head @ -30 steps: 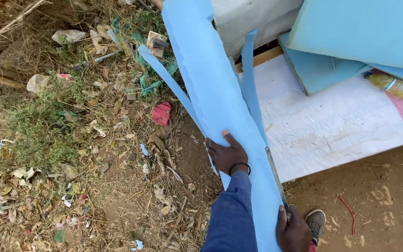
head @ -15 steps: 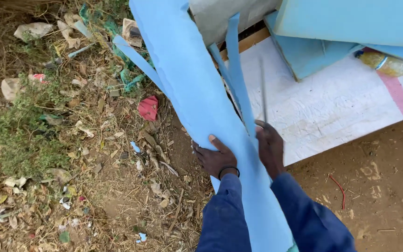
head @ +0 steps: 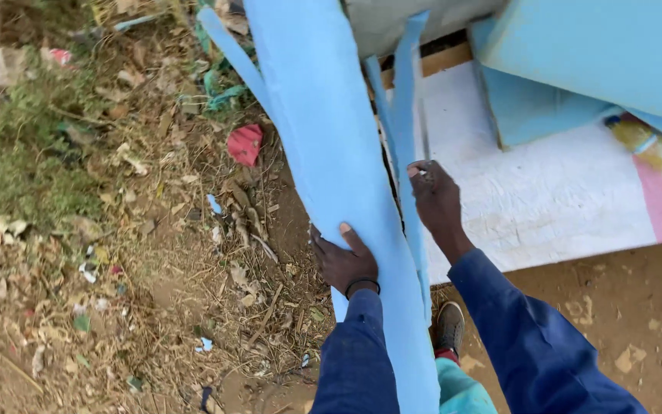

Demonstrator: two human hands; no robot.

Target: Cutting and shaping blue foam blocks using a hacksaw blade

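A: Head cam. Left hand point(head: 344, 263) clamped on the edge of the long blue foam sheet point(head: 331, 153), thumb on top. Right hand point(head: 436, 198) closed around a thin blade point(head: 423, 130), just right of the left grip.

B: Sheet position?

A: I see it run from between my arms up past both hands. Narrow blue strip point(head: 406, 92) hangs split off beside the right hand. White sheeting point(head: 545, 192) right of it, littered ground point(head: 116, 230) left of the left hand.
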